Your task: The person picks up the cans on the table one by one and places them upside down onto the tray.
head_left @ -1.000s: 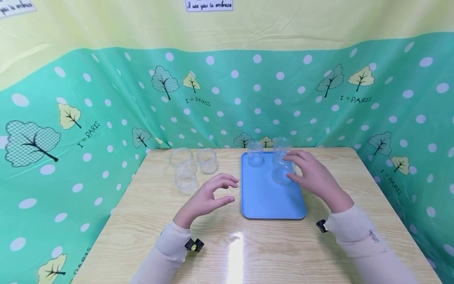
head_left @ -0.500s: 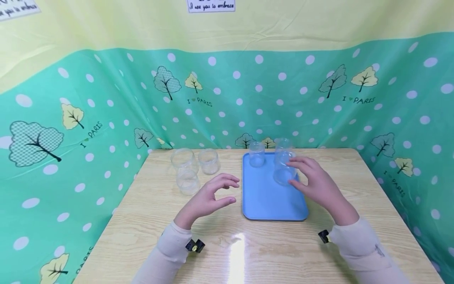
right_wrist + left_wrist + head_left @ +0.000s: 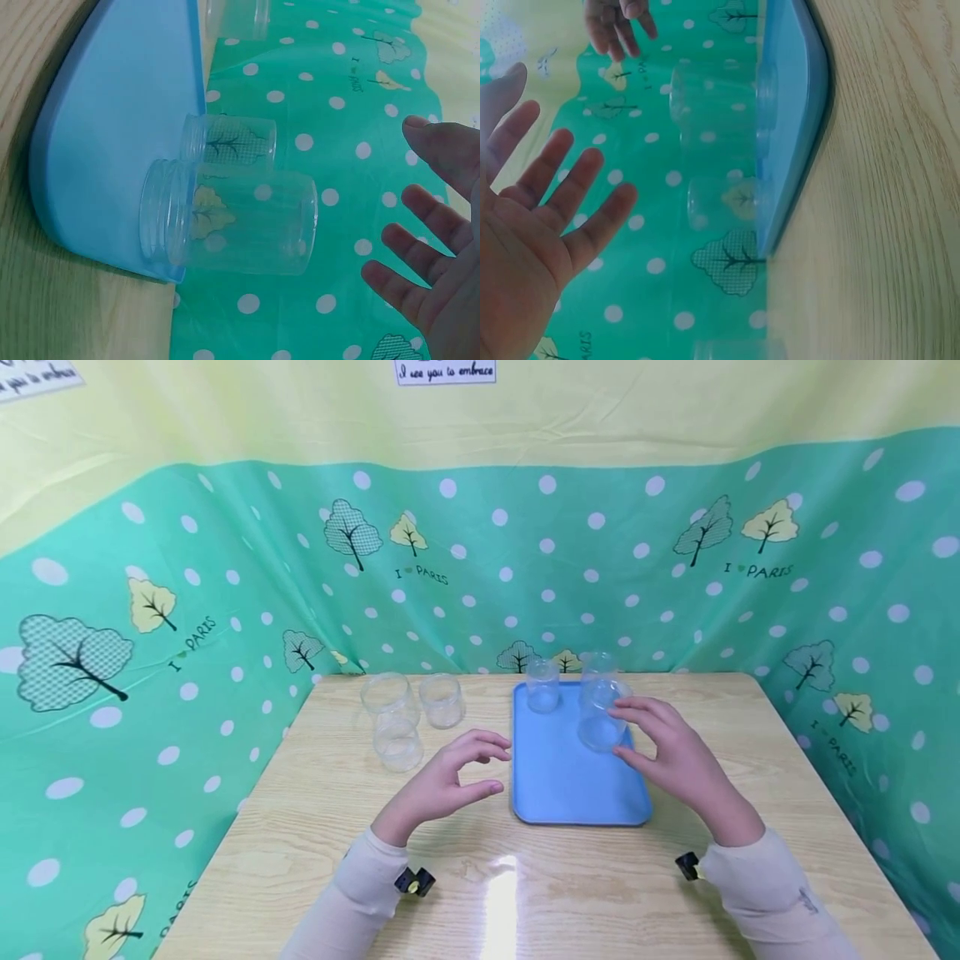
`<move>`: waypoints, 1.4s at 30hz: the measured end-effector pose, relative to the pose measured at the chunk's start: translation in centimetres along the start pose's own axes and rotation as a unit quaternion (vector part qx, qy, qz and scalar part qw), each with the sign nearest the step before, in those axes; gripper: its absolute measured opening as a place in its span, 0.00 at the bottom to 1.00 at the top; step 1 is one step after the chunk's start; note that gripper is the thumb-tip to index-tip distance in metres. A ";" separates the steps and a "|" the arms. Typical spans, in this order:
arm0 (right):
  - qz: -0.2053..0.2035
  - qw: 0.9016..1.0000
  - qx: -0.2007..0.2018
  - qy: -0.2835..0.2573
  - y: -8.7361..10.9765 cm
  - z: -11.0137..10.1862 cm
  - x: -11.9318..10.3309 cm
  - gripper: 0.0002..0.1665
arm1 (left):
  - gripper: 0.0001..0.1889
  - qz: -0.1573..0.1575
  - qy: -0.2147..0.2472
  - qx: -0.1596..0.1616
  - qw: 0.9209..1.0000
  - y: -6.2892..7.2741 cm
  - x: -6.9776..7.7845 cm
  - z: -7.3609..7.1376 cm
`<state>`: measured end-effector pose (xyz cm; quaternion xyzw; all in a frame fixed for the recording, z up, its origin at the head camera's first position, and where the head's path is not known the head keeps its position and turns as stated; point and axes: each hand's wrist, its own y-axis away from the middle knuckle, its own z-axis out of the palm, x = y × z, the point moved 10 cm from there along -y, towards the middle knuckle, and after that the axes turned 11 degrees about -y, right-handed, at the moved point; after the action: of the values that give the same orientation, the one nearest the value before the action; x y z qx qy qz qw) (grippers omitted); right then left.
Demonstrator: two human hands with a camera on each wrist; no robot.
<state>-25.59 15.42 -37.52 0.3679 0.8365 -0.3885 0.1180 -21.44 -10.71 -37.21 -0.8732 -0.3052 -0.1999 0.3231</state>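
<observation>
A blue tray (image 3: 577, 797) bears three clear, lidless-looking jars standing with their threaded necks down. The front jar (image 3: 600, 727) is nearest my right hand (image 3: 671, 752), whose spread fingers are beside its right side. In the right wrist view, a gap shows between those fingers (image 3: 401, 289) and the same jar (image 3: 244, 221). A smaller jar (image 3: 543, 689) stands at the tray's back left, and another jar (image 3: 597, 665) is partly hidden behind the front one. My left hand (image 3: 450, 781) hovers by the tray's left edge, fingers loosely bent and thumb apart, holding nothing.
Left of the tray, three more clear containers stand on the wooden table (image 3: 300, 860): a wide one (image 3: 384, 692), one beside it (image 3: 441, 702) and one in front (image 3: 397, 745). A green dotted curtain (image 3: 480, 568) borders the table at the back and sides.
My right hand has drawn slightly back and to the right, off the front jar. The left hand has barely moved. The jars keep their places on the tray.
</observation>
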 end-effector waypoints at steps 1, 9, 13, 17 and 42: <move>-0.004 1.000 0.001 -0.002 -0.1 0.0 -0.1 0.37 | 0.18 0.001 0.000 0.000 1.000 0.0 0.0 0.0; -0.021 1.000 0.008 -0.011 -0.2 -0.1 -0.6 0.37 | 0.19 0.006 0.002 -0.007 1.000 0.4 -2.4 1.5; -0.020 1.000 0.008 -0.008 -0.2 -0.1 -0.4 0.37 | 0.19 0.012 -0.004 -0.009 1.000 0.5 -3.1 1.7; -0.015 1.000 0.003 0.001 -0.2 0.1 -0.1 0.37 | 0.19 0.021 -0.009 -0.016 1.000 0.5 -3.1 1.9; -0.036 0.999 0.000 -0.001 0.1 0.1 -1.4 0.38 | 0.19 -0.026 -0.078 -0.001 0.997 1.6 -4.1 -0.6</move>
<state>-24.55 14.66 -36.92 0.3373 0.8491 -0.3929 0.1050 -23.47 -13.74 -39.78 -0.8784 -0.3517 -0.1398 0.2919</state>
